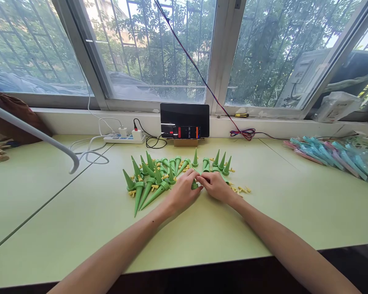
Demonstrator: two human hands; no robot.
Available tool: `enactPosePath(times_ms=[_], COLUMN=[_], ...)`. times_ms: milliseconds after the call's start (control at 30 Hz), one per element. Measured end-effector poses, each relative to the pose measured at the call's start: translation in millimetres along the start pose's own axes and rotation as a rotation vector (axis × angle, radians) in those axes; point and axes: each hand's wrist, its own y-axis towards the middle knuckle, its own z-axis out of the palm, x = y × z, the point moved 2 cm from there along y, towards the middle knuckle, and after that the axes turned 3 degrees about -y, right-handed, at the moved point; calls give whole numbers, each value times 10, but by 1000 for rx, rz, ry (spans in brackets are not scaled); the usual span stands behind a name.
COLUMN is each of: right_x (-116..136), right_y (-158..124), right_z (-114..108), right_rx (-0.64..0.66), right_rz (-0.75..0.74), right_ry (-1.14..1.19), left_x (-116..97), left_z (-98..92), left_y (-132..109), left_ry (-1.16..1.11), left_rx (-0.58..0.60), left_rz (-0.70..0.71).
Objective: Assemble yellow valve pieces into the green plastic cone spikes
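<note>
My left hand (185,188) is closed around a green plastic plant-watering spike (194,185), of which only a small part shows between the hands. My right hand (216,186) meets it from the other side, its thumb and fingers pinched together. Whatever lies between those fingertips is hidden. Many more green spikes (147,188) lie or stand point-up to the left, several with small yellow valves fitted. Behind the hands stands another upright spike (195,158). Beyond my right hand are more upright spikes (222,161), and loose yellow valves (242,190) lie beside my right wrist.
A dark tablet (185,116) with a phone (188,132) in front leans by the window. At back left is a power strip (125,139) with cables. A white curved rod (37,128) crosses the left side. Bagged blue and pink items (331,153) lie at right.
</note>
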Motion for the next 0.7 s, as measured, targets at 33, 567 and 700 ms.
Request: enactPosePath(times_ms=[33,567,700], right_x=[1,11,7], right_y=[-2,-11,-6], right_z=[3,3,-8], right_rx=[0,15,16], right_rz=[2,-1,-18], right_ry=[-1,22,34], left_x=[2,8,-2], left_z=[1,9,7], left_y=[0,2,0], left_ry=[1,9,2], left_rx=[2,-4,5], left_rz=[-3,1,-9])
